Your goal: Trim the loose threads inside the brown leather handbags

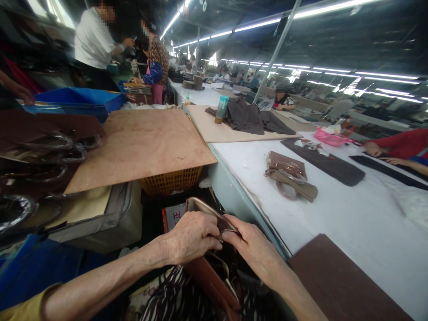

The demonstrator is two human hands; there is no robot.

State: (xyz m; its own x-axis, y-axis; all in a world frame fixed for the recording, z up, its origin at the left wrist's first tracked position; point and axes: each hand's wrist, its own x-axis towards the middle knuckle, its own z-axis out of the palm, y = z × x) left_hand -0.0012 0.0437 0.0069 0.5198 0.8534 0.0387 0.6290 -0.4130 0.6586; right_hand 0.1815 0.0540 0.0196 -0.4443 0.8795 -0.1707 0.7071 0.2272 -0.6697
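My left hand [192, 236] and my right hand [252, 247] meet low in the view, below the table edge. Both are closed on a brown leather bag [209, 267] that rests on my lap. The left hand's fingers curl over the bag's upper edge. The right hand pinches the same edge from the right. A curved beige piece [203, 207] of the bag sticks up behind the left hand. The lower part of the bag is hidden by my arms.
A long white table [351, 214] runs on my right with a finished brown handbag [289, 178], dark leather pieces [326, 165] and a teal bottle [221, 109]. A plywood board [140, 147] lies over an orange basket [172, 180]. Other people work farther off.
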